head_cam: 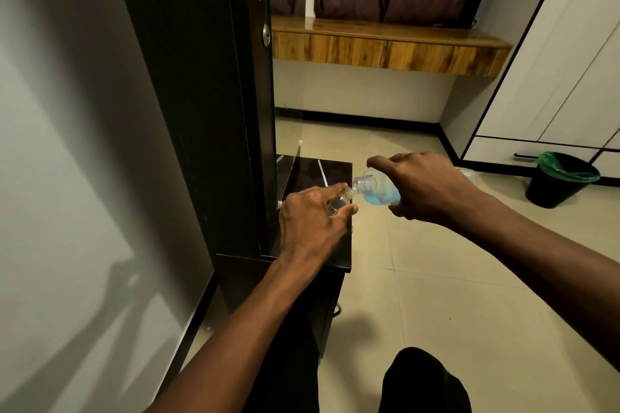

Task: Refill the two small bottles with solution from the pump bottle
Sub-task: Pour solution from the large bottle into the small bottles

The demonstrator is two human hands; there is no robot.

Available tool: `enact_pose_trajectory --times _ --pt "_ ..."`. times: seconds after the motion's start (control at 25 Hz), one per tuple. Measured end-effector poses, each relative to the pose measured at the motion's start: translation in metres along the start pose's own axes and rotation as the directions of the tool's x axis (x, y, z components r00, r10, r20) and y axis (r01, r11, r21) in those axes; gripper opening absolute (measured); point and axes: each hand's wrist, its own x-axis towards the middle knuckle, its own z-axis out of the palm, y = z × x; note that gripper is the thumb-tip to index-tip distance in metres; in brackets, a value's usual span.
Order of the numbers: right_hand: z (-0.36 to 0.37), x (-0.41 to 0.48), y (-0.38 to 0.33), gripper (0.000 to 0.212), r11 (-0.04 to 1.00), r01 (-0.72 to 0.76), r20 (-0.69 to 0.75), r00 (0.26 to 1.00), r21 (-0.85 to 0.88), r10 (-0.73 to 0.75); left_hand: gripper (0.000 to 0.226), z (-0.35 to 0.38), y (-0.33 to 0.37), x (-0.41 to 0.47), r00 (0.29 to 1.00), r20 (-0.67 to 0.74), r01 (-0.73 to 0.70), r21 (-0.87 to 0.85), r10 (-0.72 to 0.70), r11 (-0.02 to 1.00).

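Hands meet just above the dark cabinet top (pixel 330 166): the left hand (pixel 310 223) grips a small clear bottle (pixel 339 200), mouth tilted up, while the right hand (pixel 427 188) grasps the pump bottle (pixel 375 189), tipped with blue solution inside, mouths nearly touching.

Both forearms (pixel 235 329) bare, no sleeves/watch/rings visible; dark black trousers on knee (pixel 422 382) at bottom.
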Motion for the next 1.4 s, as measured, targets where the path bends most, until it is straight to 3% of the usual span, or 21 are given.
enact_pose_trajectory --times 0.92,1.4 --pt "0.0058 0.0037 -0.0033 0.079 1.000 0.012 0.020 1.000 -0.014 -0.011 0.049 -0.0028 -0.0010 -0.0050 1.000 0.013 0.025 -0.003 -0.025 1.000" --pt "0.0035 0.0041 -0.0044 0.086 0.998 0.037 0.032 0.999 -0.057 -0.035 0.049 -0.0003 -0.0020 -0.0060 0.999 0.031 0.023 -0.002 -0.023 1.000"
